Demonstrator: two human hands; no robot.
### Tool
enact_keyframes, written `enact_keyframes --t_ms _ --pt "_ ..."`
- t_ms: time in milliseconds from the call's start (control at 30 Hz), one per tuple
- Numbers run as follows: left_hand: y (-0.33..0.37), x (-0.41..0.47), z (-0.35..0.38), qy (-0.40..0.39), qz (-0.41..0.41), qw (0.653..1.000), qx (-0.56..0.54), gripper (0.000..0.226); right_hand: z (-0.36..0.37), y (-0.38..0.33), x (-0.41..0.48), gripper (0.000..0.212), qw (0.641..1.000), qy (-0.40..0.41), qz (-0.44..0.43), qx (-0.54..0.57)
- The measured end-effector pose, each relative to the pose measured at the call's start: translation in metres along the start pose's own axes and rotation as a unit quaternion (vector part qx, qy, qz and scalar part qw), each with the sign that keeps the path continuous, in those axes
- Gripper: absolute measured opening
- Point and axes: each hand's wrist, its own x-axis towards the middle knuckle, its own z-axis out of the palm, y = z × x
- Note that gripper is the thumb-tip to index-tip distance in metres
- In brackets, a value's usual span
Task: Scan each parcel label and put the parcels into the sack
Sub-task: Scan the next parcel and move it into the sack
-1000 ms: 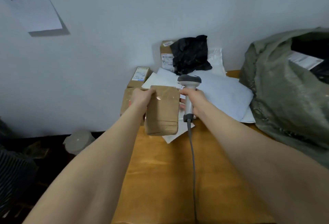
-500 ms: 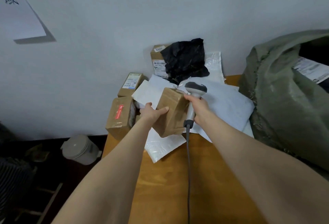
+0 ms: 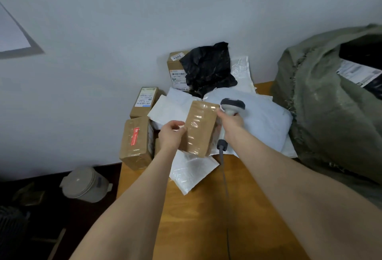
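A: Where's the parcel [image 3: 199, 129]?
B: Centre of frame, above the white mailers [image 3: 193, 169]. The left hand [image 3: 172, 135] curls its fingers round its left edge; the right hand [image 3: 231, 123] wraps the scanner [image 3: 232, 105] handle.
A: Handling?
B: Probably light, stiff, tape-slick. Grip the edges.
A: Writing?
B: Only "3003" on the tall box [image 3: 175, 67], upper centre.

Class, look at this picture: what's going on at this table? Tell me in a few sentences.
A person is sorting parcels at a wooden table. The left hand holds a taped brown box; the right hand grips a corded scanner beside it. Other boxes and white mailers wait by the wall, and the green sack sits open on the right.
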Motion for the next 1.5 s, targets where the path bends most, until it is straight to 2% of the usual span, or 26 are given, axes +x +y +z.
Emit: enact_keyframes --t_ms 100,233,333,400,467,567,667,733,767,867,933,1000,1067,1167,1233,1300,1367,1433,1500 --pt "-0.005 -0.001 0.011 -0.071 -0.015 0.997 0.000 0.025 -0.008 0.005 -0.002 0.041 0.999 0.037 -0.009 -0.032" --pt "-0.006 0.002 0.015 -0.103 -0.088 0.987 -0.092 0.035 -0.016 0.009 0.003 0.049 0.997 0.044 0.016 -0.053" --pt "-0.015 0.003 0.016 -0.135 -0.150 0.978 -0.053 0.060 -0.021 0.010 0.006 0.051 0.996 0.052 0.027 -0.073" --pt "-0.021 0.000 0.017 -0.183 -0.200 0.961 -0.048 0.076 -0.023 0.011 0.008 0.050 0.995 0.067 0.037 -0.064" --pt "-0.020 0.000 0.019 -0.200 -0.208 0.954 -0.077 0.070 -0.024 0.011 0.011 0.053 0.996 0.064 0.045 -0.053" --pt "-0.012 0.005 0.014 -0.140 -0.166 0.964 -0.154 0.041 -0.016 0.010 0.015 0.059 0.996 0.053 0.049 -0.051" --pt "-0.012 0.020 0.000 -0.065 -0.119 0.977 -0.163 0.036 -0.004 0.006 0.005 0.061 0.995 0.046 0.035 -0.086" --pt "-0.019 0.027 -0.006 -0.045 -0.120 0.982 -0.138 0.038 0.001 0.009 0.004 0.058 0.994 0.037 0.030 -0.096" --pt "-0.023 0.027 -0.006 -0.061 -0.141 0.980 -0.127 0.041 0.001 0.013 0.010 0.057 0.995 0.029 0.036 -0.087" --pt "-0.027 0.013 0.000 -0.158 -0.219 0.957 -0.104 0.046 -0.002 0.050 0.067 0.071 0.993 0.006 0.071 -0.090" --pt "-0.029 0.007 0.004 -0.205 -0.236 0.944 -0.102 0.050 -0.005 0.069 0.094 0.075 0.993 0.008 0.088 -0.075" --pt "-0.031 0.005 0.002 -0.223 -0.233 0.938 -0.123 0.046 -0.008 0.067 0.086 0.079 0.993 0.002 0.105 -0.051" --pt "-0.032 0.005 -0.007 -0.238 -0.224 0.934 -0.145 0.048 -0.005 0.046 0.051 0.071 0.994 -0.025 0.102 -0.025" --pt "-0.028 0.002 -0.021 -0.274 -0.193 0.927 -0.165 0.054 0.003 0.006 -0.021 0.034 0.994 -0.043 0.096 -0.009" --pt "-0.021 0.000 -0.028 -0.257 -0.188 0.933 -0.168 0.054 0.007 -0.001 -0.036 0.029 0.994 -0.051 0.096 -0.006" --pt "-0.016 -0.003 -0.035 -0.232 -0.181 0.945 -0.146 0.065 0.011 -0.006 -0.048 0.027 0.993 -0.083 0.087 -0.011" --pt "-0.017 -0.008 -0.042 -0.187 -0.166 0.961 -0.120 0.072 0.012 -0.009 -0.052 0.039 0.992 -0.097 0.068 -0.040" --pt "-0.019 -0.012 -0.049 -0.126 -0.167 0.967 -0.142 0.076 0.009 -0.015 -0.054 0.046 0.991 -0.094 0.044 -0.087" --pt "-0.019 -0.016 -0.054 -0.070 -0.173 0.964 -0.187 0.070 0.008 -0.022 -0.061 0.037 0.988 -0.123 0.035 -0.084"
